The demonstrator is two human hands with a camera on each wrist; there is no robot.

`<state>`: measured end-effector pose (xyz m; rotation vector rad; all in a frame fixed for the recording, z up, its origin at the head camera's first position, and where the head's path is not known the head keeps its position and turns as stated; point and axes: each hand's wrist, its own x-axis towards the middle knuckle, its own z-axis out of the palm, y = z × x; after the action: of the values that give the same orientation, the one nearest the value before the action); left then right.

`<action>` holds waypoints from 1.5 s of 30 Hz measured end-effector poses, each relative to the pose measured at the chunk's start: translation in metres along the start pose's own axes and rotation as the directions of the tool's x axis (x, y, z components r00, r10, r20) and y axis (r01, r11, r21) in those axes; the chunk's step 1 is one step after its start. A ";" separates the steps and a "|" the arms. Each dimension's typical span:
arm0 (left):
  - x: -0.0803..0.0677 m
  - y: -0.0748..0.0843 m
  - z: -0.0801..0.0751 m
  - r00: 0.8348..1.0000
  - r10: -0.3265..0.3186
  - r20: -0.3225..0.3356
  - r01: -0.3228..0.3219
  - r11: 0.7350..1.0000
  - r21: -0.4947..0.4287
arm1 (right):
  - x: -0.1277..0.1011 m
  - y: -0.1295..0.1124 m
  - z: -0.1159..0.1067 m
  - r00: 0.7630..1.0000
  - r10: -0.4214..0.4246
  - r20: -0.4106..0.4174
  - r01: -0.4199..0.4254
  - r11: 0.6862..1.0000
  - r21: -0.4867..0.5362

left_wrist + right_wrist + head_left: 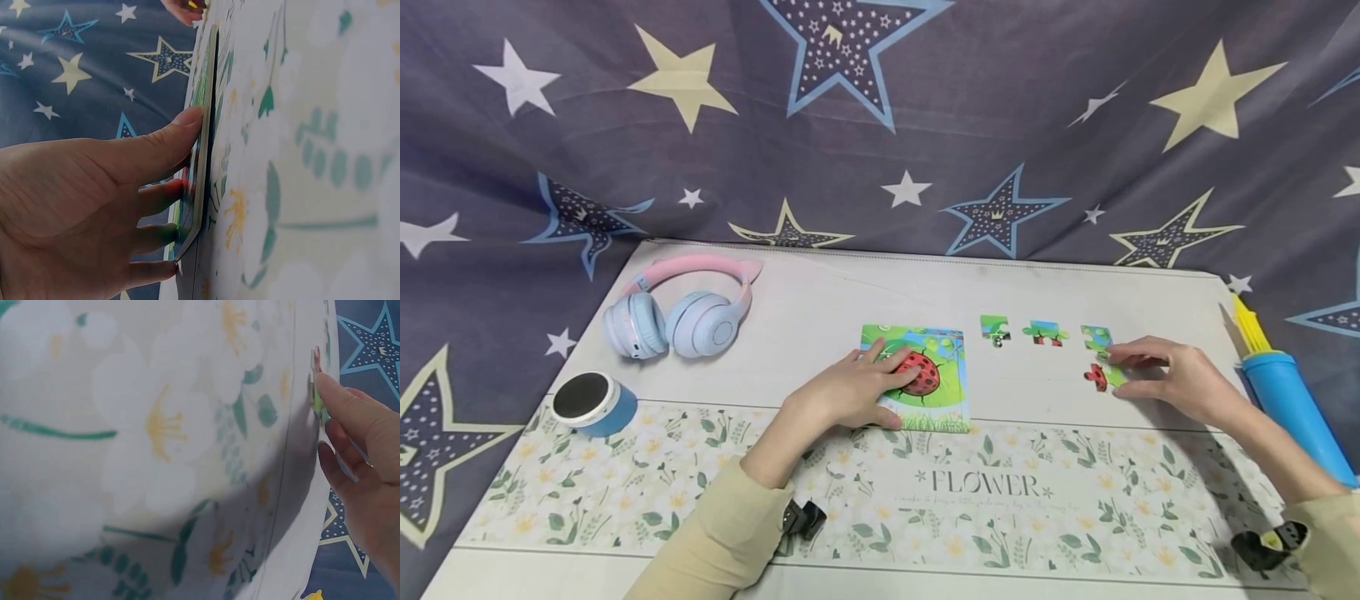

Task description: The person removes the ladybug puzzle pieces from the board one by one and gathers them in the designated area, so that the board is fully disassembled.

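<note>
Left hand (850, 392) lay flat on the ladybird puzzle board (936, 392), fingers straight, mid-mat. Right hand (1172, 379) pinched a loose piece (1099, 377) nr the mat's right edge. Piece could slip from that light pinch, or the board skid if pressed unevenly.

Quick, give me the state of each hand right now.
Left hand: open, fingers flat on the ladybird puzzle board, thumb at its edge.
Right hand: fingertips pinch the loose puzzle piece on the mat.

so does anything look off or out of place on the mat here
Nothing stands out. The puzzle board lies flat under the left hand, loose pieces sit beside it, and the right hand touches one.
</note>
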<state>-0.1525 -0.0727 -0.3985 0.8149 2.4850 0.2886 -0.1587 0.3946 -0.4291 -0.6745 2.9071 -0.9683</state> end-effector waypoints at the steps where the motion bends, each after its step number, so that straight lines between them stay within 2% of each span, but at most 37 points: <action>1: 0.000 0.001 0.000 1.000 0.000 -0.001 0.000 1.000 0.001 | 0.000 0.002 -0.001 1.000 -0.004 -0.014 0.004 1.000 -0.002; 5: 0.001 0.002 0.000 1.000 -0.005 -0.016 0.005 1.000 -0.001 | 0.006 0.037 0.000 0.995 -0.028 -0.099 0.024 0.999 -0.041; 8: 0.000 0.003 -0.002 0.999 -0.005 -0.035 0.004 1.000 -0.008 | 0.016 0.066 0.004 0.988 -0.019 -0.154 0.015 1.000 -0.022; 10: 0.000 0.003 -0.003 0.999 -0.003 -0.041 0.003 1.000 -0.014 | 0.026 0.066 0.005 0.984 -0.002 -0.178 0.006 1.000 0.020; 12: -0.001 0.003 -0.005 0.999 -0.004 -0.049 0.003 1.000 -0.023 | 0.038 0.053 0.003 0.982 0.016 -0.186 0.003 0.995 0.099; 17: -0.003 -0.001 -0.009 0.995 -0.004 -0.100 -0.002 0.998 -0.057 | 0.068 -0.022 0.001 0.965 0.091 -0.248 -0.030 0.970 0.241; 19: -0.004 -0.003 -0.010 0.992 0.003 -0.125 -0.011 0.998 -0.065 | 0.078 -0.046 0.006 0.951 0.120 -0.287 -0.036 0.959 0.280; 23: -0.008 -0.007 -0.011 0.988 -0.013 -0.155 0.003 0.998 -0.066 | 0.094 -0.074 0.021 0.938 0.143 -0.316 -0.004 0.916 0.401; 26: -0.013 -0.009 -0.011 0.984 -0.022 -0.177 0.013 0.999 -0.052 | 0.102 -0.091 0.033 0.937 0.149 -0.316 0.011 0.891 0.453; 29: -0.016 -0.010 -0.011 0.982 0.002 -0.187 -0.006 1.000 -0.019 | 0.107 -0.106 0.044 0.941 0.144 -0.305 0.022 0.877 0.481; 31: -0.020 -0.011 -0.010 0.985 0.018 -0.172 -0.017 1.000 0.008 | 0.110 -0.113 0.052 0.946 0.132 -0.295 0.032 0.871 0.491; 37: -0.031 -0.012 -0.007 0.996 0.061 -0.066 -0.058 0.997 0.052 | 0.119 -0.134 0.078 0.969 0.111 -0.223 0.015 0.868 0.497; 45: -0.030 -0.005 0.000 0.997 0.059 -0.050 -0.057 0.998 0.038 | 0.126 -0.158 0.106 0.993 0.074 -0.089 -0.019 0.861 0.508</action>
<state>-0.1344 -0.0948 -0.3881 0.9064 2.5239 0.2889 -0.1958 0.1701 -0.4082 -0.5214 2.5388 -1.7153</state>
